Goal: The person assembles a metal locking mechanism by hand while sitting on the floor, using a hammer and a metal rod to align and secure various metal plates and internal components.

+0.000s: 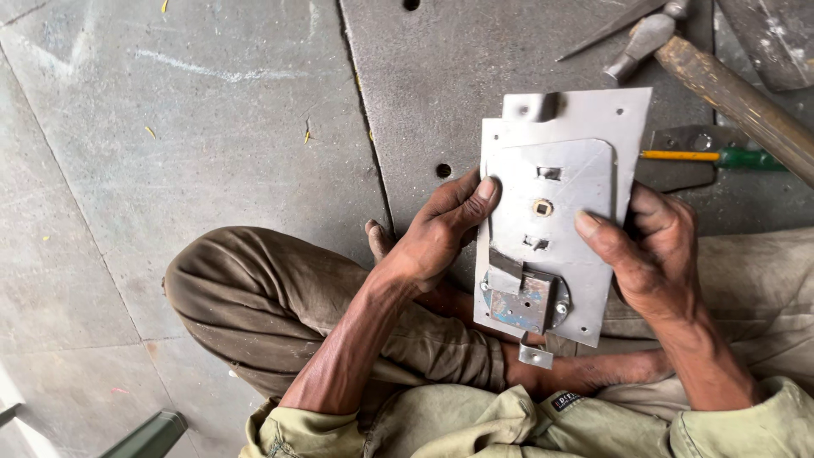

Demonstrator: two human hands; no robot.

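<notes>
Over the crossed legs, a grey metal lock plate (555, 212) is being held upright by both edges, left hand (441, 229) and right hand (649, 250) fingers closed round it (hammer (721, 80) lying beyond), face kept visible for inspection.

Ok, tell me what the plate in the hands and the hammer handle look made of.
Plate: looks like bare sheet metal, dull grey, scratched, with punched holes and a bent tab; held by left hand and right hand. Hammer handle: apparently wood, brown and worn.
</notes>
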